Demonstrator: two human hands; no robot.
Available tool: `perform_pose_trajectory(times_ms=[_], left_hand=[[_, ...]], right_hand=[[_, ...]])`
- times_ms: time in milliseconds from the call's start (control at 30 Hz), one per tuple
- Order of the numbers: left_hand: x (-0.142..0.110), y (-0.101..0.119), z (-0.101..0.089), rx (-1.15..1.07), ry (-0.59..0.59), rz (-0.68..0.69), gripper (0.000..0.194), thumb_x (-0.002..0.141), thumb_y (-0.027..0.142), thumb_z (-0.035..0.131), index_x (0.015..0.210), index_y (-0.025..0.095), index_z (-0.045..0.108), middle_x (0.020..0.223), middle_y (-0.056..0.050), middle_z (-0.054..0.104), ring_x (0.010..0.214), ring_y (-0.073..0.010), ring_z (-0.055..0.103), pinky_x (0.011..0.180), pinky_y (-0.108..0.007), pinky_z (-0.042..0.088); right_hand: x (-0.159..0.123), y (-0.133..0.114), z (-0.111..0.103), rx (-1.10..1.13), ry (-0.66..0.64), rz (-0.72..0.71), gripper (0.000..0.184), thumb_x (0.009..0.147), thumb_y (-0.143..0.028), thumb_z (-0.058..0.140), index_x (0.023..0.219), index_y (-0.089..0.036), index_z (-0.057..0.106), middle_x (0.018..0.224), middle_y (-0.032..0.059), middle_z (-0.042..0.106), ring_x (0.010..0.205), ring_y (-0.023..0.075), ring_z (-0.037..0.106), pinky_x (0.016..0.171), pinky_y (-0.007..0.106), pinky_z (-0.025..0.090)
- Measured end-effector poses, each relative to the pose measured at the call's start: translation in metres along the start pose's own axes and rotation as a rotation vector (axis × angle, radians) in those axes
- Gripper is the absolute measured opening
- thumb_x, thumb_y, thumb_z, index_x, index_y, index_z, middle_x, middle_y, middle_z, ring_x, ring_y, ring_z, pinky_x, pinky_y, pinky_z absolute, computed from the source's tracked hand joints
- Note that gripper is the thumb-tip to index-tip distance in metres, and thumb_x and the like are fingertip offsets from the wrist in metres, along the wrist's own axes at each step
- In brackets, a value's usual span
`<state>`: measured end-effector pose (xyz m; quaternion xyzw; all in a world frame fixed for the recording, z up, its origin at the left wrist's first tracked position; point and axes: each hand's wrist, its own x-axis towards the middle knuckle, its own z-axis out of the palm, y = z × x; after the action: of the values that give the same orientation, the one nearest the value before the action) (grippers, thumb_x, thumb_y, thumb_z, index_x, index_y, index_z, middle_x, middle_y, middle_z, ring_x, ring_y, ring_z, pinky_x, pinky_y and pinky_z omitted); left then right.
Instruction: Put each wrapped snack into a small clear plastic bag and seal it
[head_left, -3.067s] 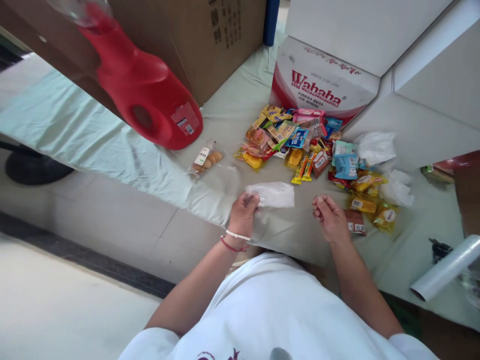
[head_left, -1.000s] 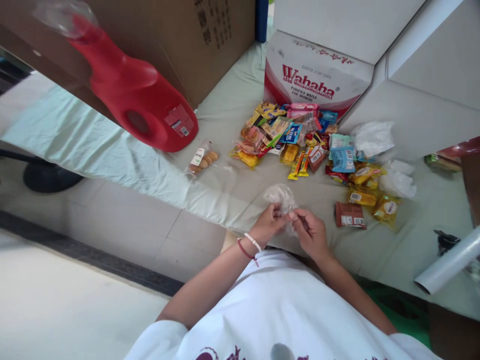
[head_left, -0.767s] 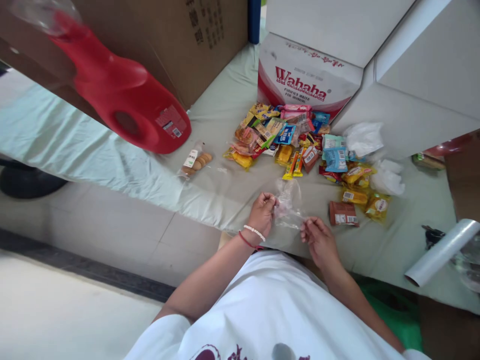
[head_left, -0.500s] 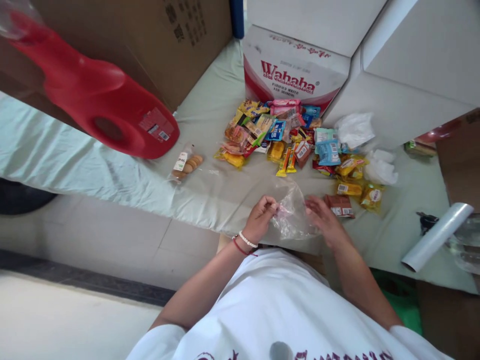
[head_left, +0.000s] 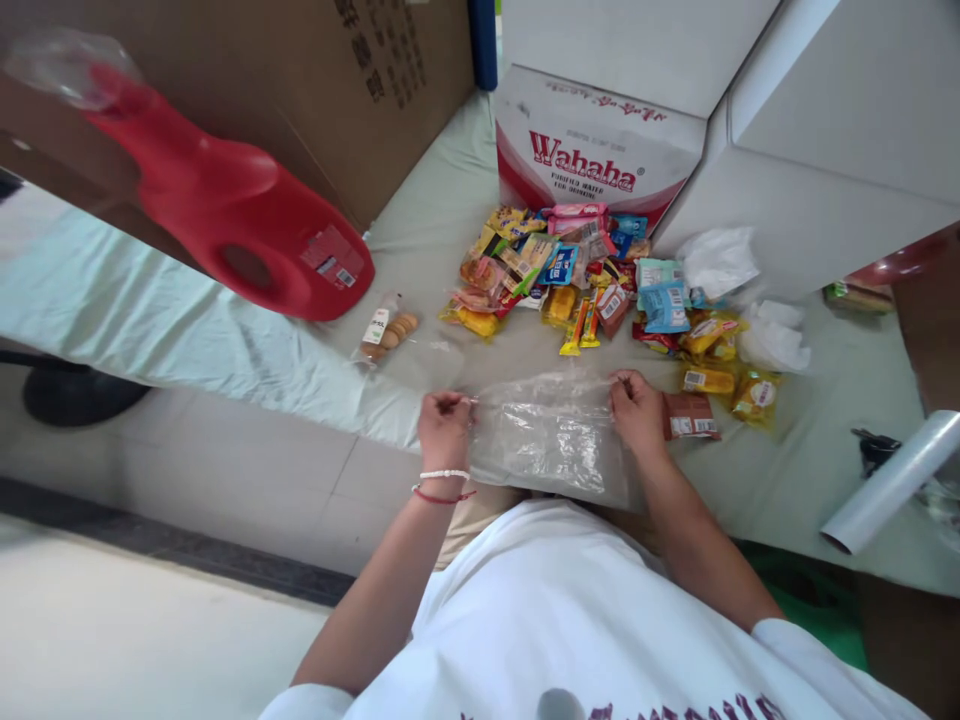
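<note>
A clear plastic bag [head_left: 551,440] is stretched flat between my two hands, near the front edge of the cloth-covered surface. My left hand [head_left: 446,430] pinches its left top corner, and my right hand [head_left: 636,408] pinches the right one. Nothing shows inside the bag. Just right of my right hand lies a brown snack packet [head_left: 691,416]. Beyond the bag spreads a heap of wrapped snacks [head_left: 559,265] in many colours. Left of the heap, a packet of round biscuits [head_left: 388,330] lies by itself.
A red jug [head_left: 255,220] leans at the left against a brown carton [head_left: 300,90]. A Wahaha box [head_left: 592,140] stands behind the snacks. White crumpled plastic [head_left: 720,262], yellow packets [head_left: 754,397] and a plastic roll [head_left: 892,480] lie to the right. The cloth [head_left: 315,370] ends over a tiled floor.
My left hand has moved left and my right hand has closed on the bag's other corner. The bag, bunched up before, is now spread out wide.
</note>
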<state>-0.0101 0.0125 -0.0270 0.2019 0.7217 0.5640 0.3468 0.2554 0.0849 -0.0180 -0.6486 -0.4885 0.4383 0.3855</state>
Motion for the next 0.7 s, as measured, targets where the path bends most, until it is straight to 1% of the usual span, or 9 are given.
perform_pose_trajectory(times_ms=[67, 100, 133, 200, 233, 300, 467, 600, 700], left_hand=[[-0.006, 0.006, -0.008, 0.176, 0.096, 0.321, 0.027, 0.071, 0.027, 0.071, 0.093, 0.022, 0.057, 0.108, -0.008, 0.065, 0.112, -0.0254, 0.062, 0.098, -0.046, 0.051], [-0.013, 0.01, -0.009, 0.25, 0.022, 0.52, 0.026, 0.072, 0.026, 0.072, 0.094, 0.023, 0.06, 0.113, -0.009, 0.065, 0.118, -0.0264, 0.06, 0.102, -0.047, 0.049], [-0.021, 0.013, -0.007, 0.326, -0.137, 0.722, 0.023, 0.074, 0.026, 0.072, 0.095, 0.024, 0.063, 0.116, -0.009, 0.066, 0.119, -0.0271, 0.059, 0.103, -0.047, 0.049], [-0.037, 0.02, 0.006, 0.451, -0.637, 0.979, 0.017, 0.082, 0.029, 0.068, 0.098, 0.026, 0.067, 0.118, -0.01, 0.069, 0.114, -0.0268, 0.063, 0.097, -0.043, 0.052], [-0.043, 0.023, 0.017, 0.525, -0.866, 1.002, 0.018, 0.086, 0.029, 0.063, 0.103, 0.027, 0.069, 0.123, -0.011, 0.069, 0.11, -0.0262, 0.065, 0.093, -0.041, 0.054], [-0.045, 0.03, 0.04, 0.735, -1.053, 0.903, 0.031, 0.094, 0.026, 0.051, 0.119, 0.026, 0.068, 0.14, -0.014, 0.063, 0.105, -0.0263, 0.069, 0.087, -0.04, 0.056], [-0.024, 0.043, 0.066, 1.111, -0.8, 0.6, 0.053, 0.103, 0.04, 0.041, 0.153, 0.026, 0.047, 0.163, -0.019, 0.04, 0.108, -0.0306, 0.071, 0.093, -0.045, 0.056], [-0.016, 0.051, 0.05, 1.335, -0.699, 0.509, 0.066, 0.102, 0.055, 0.04, 0.163, 0.032, 0.031, 0.169, -0.025, 0.026, 0.107, -0.0379, 0.073, 0.088, -0.052, 0.057], [-0.012, 0.054, 0.037, 1.441, -0.69, 0.5, 0.062, 0.102, 0.053, 0.038, 0.162, 0.037, 0.033, 0.172, -0.021, 0.02, 0.104, -0.0369, 0.074, 0.084, -0.05, 0.059]], right_hand=[[-0.003, 0.003, 0.001, -0.1, 0.007, -0.05, 0.026, 0.087, -0.046, 0.055, 0.094, -0.022, 0.063, 0.062, -0.0035, 0.056, 0.053, 0.0146, 0.047, 0.05, 0.027, 0.036], [-0.005, 0.003, 0.001, -0.143, 0.011, -0.071, 0.028, 0.088, -0.046, 0.054, 0.095, -0.022, 0.064, 0.064, -0.0023, 0.058, 0.055, 0.0153, 0.049, 0.052, 0.027, 0.037], [-0.006, 0.003, 0.002, -0.179, 0.014, -0.092, 0.029, 0.089, -0.047, 0.053, 0.096, -0.021, 0.065, 0.066, -0.0009, 0.06, 0.058, 0.0161, 0.051, 0.054, 0.027, 0.038], [-0.007, 0.0, 0.004, -0.229, 0.0, -0.118, 0.032, 0.091, -0.048, 0.051, 0.096, -0.021, 0.067, 0.069, 0.0014, 0.064, 0.064, 0.0177, 0.055, 0.058, 0.027, 0.041], [-0.006, -0.001, 0.004, -0.244, -0.016, -0.122, 0.033, 0.091, -0.049, 0.05, 0.097, -0.021, 0.068, 0.07, 0.0021, 0.065, 0.065, 0.0183, 0.057, 0.059, 0.028, 0.042], [-0.004, -0.003, 0.001, -0.266, -0.051, -0.114, 0.034, 0.091, -0.05, 0.05, 0.096, -0.022, 0.068, 0.07, 0.0022, 0.066, 0.066, 0.019, 0.058, 0.059, 0.028, 0.042], [-0.001, 0.008, -0.021, -0.277, -0.062, -0.041, 0.03, 0.086, -0.051, 0.056, 0.091, -0.023, 0.067, 0.059, -0.0015, 0.059, 0.053, 0.0173, 0.053, 0.053, 0.027, 0.04], [-0.005, 0.026, -0.039, -0.232, -0.063, 0.006, 0.027, 0.083, -0.051, 0.059, 0.08, -0.024, 0.061, 0.054, -0.0039, 0.051, 0.044, 0.0155, 0.046, 0.047, 0.029, 0.035], [-0.009, 0.032, -0.053, -0.295, -0.114, 0.011, 0.03, 0.083, -0.054, 0.058, 0.077, -0.024, 0.059, 0.057, -0.0025, 0.053, 0.045, 0.0167, 0.048, 0.049, 0.03, 0.037]])
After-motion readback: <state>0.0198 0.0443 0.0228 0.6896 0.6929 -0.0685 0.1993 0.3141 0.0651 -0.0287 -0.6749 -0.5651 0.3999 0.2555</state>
